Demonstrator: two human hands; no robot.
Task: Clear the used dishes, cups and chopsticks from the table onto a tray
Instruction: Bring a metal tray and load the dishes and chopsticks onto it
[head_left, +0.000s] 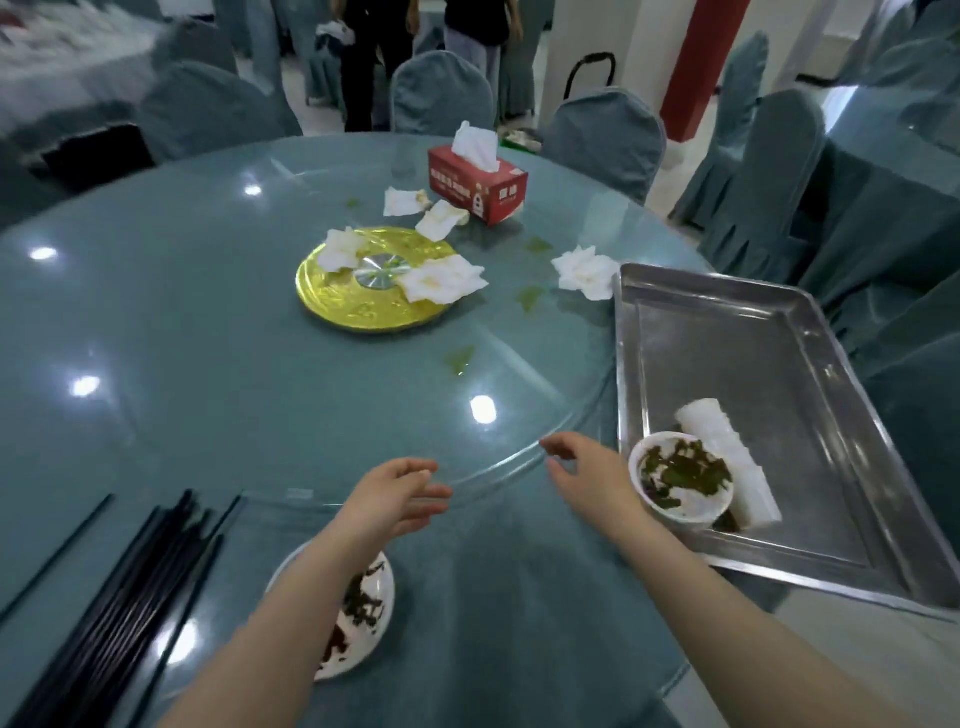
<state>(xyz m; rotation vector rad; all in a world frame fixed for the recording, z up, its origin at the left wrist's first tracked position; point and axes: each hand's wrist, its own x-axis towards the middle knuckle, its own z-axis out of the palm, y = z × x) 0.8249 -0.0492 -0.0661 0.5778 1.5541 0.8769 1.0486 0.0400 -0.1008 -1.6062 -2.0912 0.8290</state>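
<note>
In the head view, a round table (156, 322) covered in teal cloth and topped with a glass turntable is seen from above. The left hand (397, 499) is held over the near edge of the glass with its fingers loosely extended and nothing gripped. The right hand (587, 478) is held just beside it, fingers relaxed and slightly bent, also empty, close to the tray's near left corner. A metal tray (779, 332) is set at the right edge of the table, partly overhanging it. In the tray's near left corner a white bowl (680, 480) with dark green leftovers is placed, touching a stack of white cups (727, 457) laid on its side behind it. A white plate (363, 613) with dark scraps is seen on the cloth, partly hidden under the left forearm. A bundle of black chopsticks (130, 613) is spread at the lower left of the table. A gold disc (332, 301) marks the turntable's middle, with crumpled napkins (441, 280) lying on and around it. A red tissue box (478, 184) stands beyond them.
</note>
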